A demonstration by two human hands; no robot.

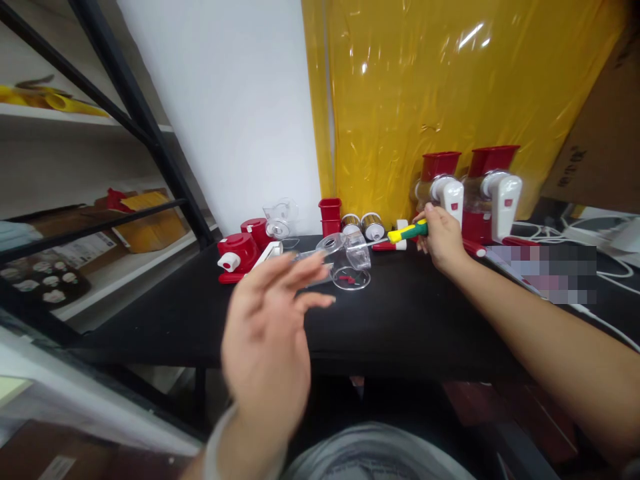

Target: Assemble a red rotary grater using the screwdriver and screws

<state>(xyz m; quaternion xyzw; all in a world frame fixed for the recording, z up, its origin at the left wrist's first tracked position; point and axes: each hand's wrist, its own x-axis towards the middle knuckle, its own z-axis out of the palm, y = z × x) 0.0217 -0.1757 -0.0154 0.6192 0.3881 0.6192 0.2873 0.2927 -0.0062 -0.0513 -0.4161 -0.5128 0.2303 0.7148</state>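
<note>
My right hand (pixel 443 237) grips a screwdriver by its green and yellow handle (pixel 414 231), with the thin shaft pointing left toward a clear plastic housing (pixel 357 251). Whether the tip touches the housing I cannot tell. Raised in front of the camera, my left hand (pixel 273 333) is slightly blurred, its fingers stretched and apart, with no object visible in it. Just beyond its fingertips, a round clear dish (pixel 369 283) on the black table holds small red pieces and what look like screws.
Red bases (pixel 239 252) with white parts stand at the back left. A red hopper (pixel 330 217) and metal grater drums (pixel 372 225) sit by the wall. Two assembled red-and-white drum graters (pixel 509 200) stand right, near white cables (pixel 613 267). Shelving (pixel 115 277) borders the left.
</note>
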